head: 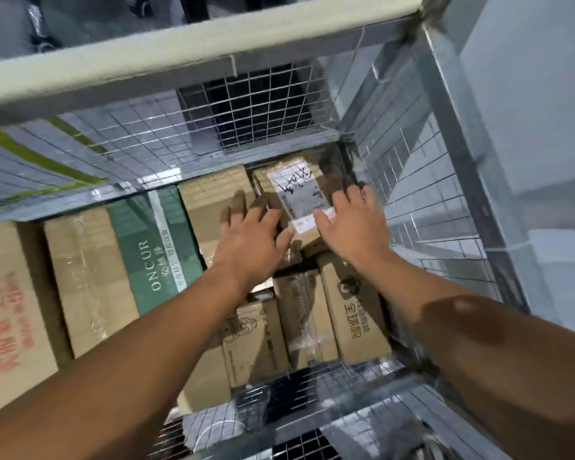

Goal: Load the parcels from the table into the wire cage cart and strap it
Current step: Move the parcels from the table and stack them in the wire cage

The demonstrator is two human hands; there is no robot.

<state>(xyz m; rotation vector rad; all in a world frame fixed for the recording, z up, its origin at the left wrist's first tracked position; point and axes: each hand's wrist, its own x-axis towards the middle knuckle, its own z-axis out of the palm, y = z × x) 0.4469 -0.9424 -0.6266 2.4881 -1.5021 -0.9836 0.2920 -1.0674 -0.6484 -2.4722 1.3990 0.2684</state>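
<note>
wire cage cart (263, 104): cardboard parcels inside; left hand (249, 234) and right hand (352, 227), fingers spread, over labelled parcel (296, 194); green oncur box (156, 247).

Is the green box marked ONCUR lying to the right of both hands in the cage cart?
No, the green box lies left of the left hand, with the right hand farther right over the labelled parcel.

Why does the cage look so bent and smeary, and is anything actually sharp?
Head view: the wide lens makes the wire cage walls splay outward. Head view: motion blur smears the top rail and the red-printed box. Head view: the green box lettering stays readable, a shadow darkens the right forearm, and glare glints off the taped box.
</note>
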